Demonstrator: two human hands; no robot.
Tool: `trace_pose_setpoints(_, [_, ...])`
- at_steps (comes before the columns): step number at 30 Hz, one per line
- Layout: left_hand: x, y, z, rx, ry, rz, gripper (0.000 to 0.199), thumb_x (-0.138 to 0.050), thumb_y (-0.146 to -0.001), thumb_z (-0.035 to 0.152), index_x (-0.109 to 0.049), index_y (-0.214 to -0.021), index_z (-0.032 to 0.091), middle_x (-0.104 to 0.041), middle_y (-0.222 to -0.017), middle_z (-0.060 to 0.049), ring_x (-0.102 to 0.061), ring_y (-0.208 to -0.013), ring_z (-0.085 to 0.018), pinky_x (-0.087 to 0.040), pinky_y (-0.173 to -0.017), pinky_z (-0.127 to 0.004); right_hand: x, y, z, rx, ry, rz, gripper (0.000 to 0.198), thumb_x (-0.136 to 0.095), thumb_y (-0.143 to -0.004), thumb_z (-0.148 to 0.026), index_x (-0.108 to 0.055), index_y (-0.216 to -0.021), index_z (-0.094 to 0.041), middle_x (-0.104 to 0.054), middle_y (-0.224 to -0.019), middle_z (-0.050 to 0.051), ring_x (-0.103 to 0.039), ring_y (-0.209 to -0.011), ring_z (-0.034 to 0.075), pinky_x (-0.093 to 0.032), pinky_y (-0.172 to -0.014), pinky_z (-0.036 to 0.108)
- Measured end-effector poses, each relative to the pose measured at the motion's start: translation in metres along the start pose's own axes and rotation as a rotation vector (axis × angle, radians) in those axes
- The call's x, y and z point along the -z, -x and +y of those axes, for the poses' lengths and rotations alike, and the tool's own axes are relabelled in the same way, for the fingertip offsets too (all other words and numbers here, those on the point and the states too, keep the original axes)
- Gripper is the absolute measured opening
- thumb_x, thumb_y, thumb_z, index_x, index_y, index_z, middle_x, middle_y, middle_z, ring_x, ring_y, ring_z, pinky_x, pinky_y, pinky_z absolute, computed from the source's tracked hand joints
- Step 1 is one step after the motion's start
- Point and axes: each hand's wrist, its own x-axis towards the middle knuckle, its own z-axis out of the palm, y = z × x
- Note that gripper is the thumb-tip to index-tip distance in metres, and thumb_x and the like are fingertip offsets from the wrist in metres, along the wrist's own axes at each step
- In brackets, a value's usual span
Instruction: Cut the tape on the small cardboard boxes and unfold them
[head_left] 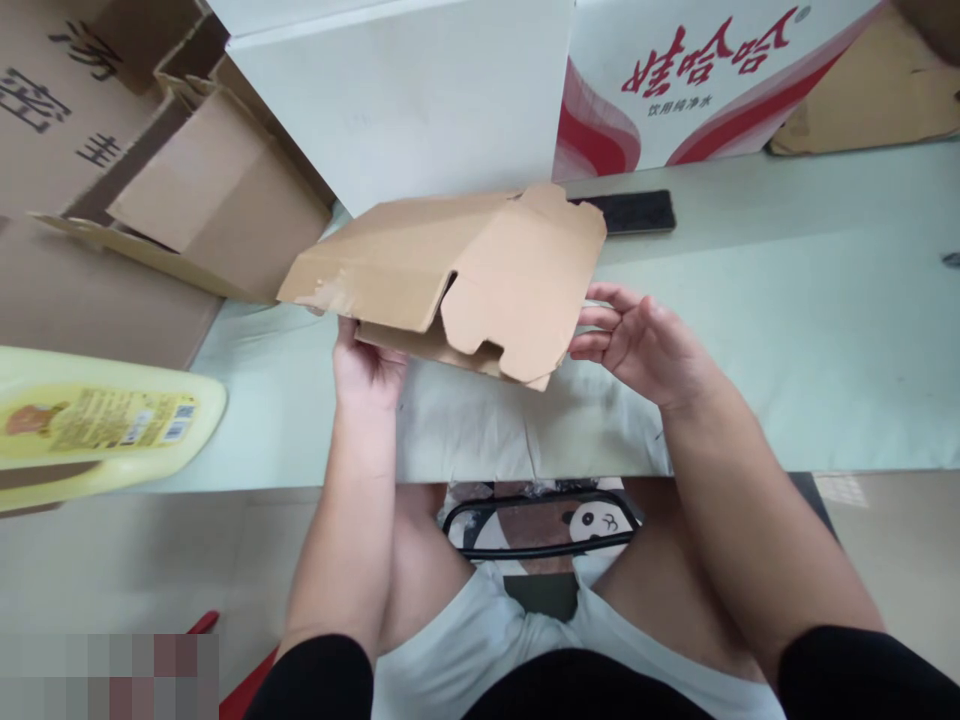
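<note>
A flattened brown cardboard box [405, 250] with notched end flaps is held tilted above the table. My left hand [369, 370] grips its near left edge from below, and part of the fingers is hidden under the cardboard. At the box's right end, the notched flap [517, 290] hangs partly away from the body, leaving a dark gap. My right hand [637, 340] is beside that end with its fingers apart, the fingertips at the edge; whether they touch it I cannot tell.
A black phone [637, 212] lies behind the box. White cartons [420, 100] with red printing line the back. Open cardboard boxes [202, 180] stand at the left, near a yellow bottle [112, 420]. More folded cardboard [870, 90] lies at the back right of the pale green table [810, 330].
</note>
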Motion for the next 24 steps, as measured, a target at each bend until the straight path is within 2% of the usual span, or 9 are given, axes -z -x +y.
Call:
trace_pose_setpoints(2, [-0.003,0.002,-0.003,-0.014,0.032,0.035,0.036,-0.046,-0.108,0.046,-0.069,-0.106,0.019,-0.078,-0.117,-0.005,-0.050,-0.147,-0.018,-0.050,-0.115,-0.031,0.001,-0.002,0.004,-0.010,-0.031,0.029,0.057,-0.086,-0.061,-0.070,-0.070,-0.097,-0.029,-0.079,-0.090,-0.002,-0.074,-0.073,0.017,-0.062,-0.075,0.034])
trace_pose_setpoints(5, [-0.004,0.004,-0.006,-0.019,0.063,0.048,0.028,-0.054,-0.104,0.044,-0.069,-0.104,0.020,-0.078,-0.117,-0.006,-0.054,-0.144,-0.019,-0.053,-0.111,-0.028,0.002,-0.005,0.009,-0.048,-0.049,0.109,0.054,-0.086,-0.062,-0.070,-0.066,-0.090,-0.028,-0.076,-0.083,-0.002,-0.072,-0.067,0.016,-0.061,-0.066,0.032])
trace_pose_setpoints(9, [-0.005,0.007,-0.006,-0.024,0.016,0.017,0.027,-0.065,-0.095,0.044,-0.069,-0.112,0.023,-0.077,-0.120,-0.007,-0.059,-0.140,-0.023,-0.054,-0.113,-0.033,-0.003,-0.007,0.015,-0.082,-0.042,0.148,0.052,-0.086,-0.066,-0.064,-0.064,-0.097,-0.028,-0.077,-0.088,0.000,-0.073,-0.070,0.018,-0.062,-0.066,0.033])
trace_pose_setpoints(13, [-0.014,0.015,-0.004,-0.050,-0.034,-0.011,0.033,-0.066,-0.090,0.042,-0.070,-0.117,0.024,-0.077,-0.118,-0.008,-0.060,-0.139,-0.028,-0.052,-0.116,-0.039,-0.016,-0.009,0.024,-0.066,-0.075,0.161,0.056,-0.090,-0.060,-0.055,-0.065,-0.101,-0.026,-0.079,-0.106,0.005,-0.076,-0.100,0.027,-0.065,-0.086,0.041])
trace_pose_setpoints(15, [-0.020,0.022,-0.001,-0.070,-0.042,-0.026,0.037,-0.065,-0.089,0.049,-0.070,-0.117,0.025,-0.077,-0.118,-0.008,-0.059,-0.140,-0.030,-0.051,-0.116,-0.041,-0.022,-0.011,0.028,-0.067,-0.073,0.176,0.054,-0.091,-0.059,-0.050,-0.066,-0.100,-0.025,-0.078,-0.113,0.007,-0.074,-0.111,0.029,-0.063,-0.098,0.044])
trace_pose_setpoints(20, [-0.030,0.033,0.006,-0.054,-0.044,-0.077,0.061,-0.047,-0.089,0.078,-0.070,-0.114,0.027,-0.075,-0.126,-0.008,-0.058,-0.140,-0.030,-0.052,-0.113,-0.042,-0.027,-0.016,0.033,0.003,-0.012,0.262,0.050,-0.091,-0.060,-0.046,-0.069,-0.100,-0.026,-0.077,-0.122,0.005,-0.072,-0.116,0.028,-0.058,-0.107,0.046])
trace_pose_setpoints(22, [-0.029,0.031,0.004,-0.069,-0.066,-0.062,0.049,-0.061,-0.087,0.070,-0.070,-0.110,0.028,-0.075,-0.124,-0.006,-0.060,-0.137,-0.029,-0.053,-0.111,-0.041,-0.029,-0.016,0.035,0.054,0.063,0.289,0.049,-0.090,-0.063,-0.048,-0.070,-0.102,-0.026,-0.077,-0.124,0.006,-0.070,-0.119,0.029,-0.056,-0.109,0.047])
trace_pose_setpoints(24, [-0.025,0.026,-0.002,-0.095,-0.095,-0.004,0.033,-0.077,-0.081,0.050,-0.070,-0.104,0.027,-0.077,-0.119,-0.005,-0.065,-0.130,-0.026,-0.054,-0.107,-0.036,-0.031,-0.015,0.036,0.117,0.139,0.300,0.048,-0.089,-0.066,-0.050,-0.071,-0.104,-0.026,-0.076,-0.125,0.007,-0.069,-0.123,0.029,-0.054,-0.112,0.047])
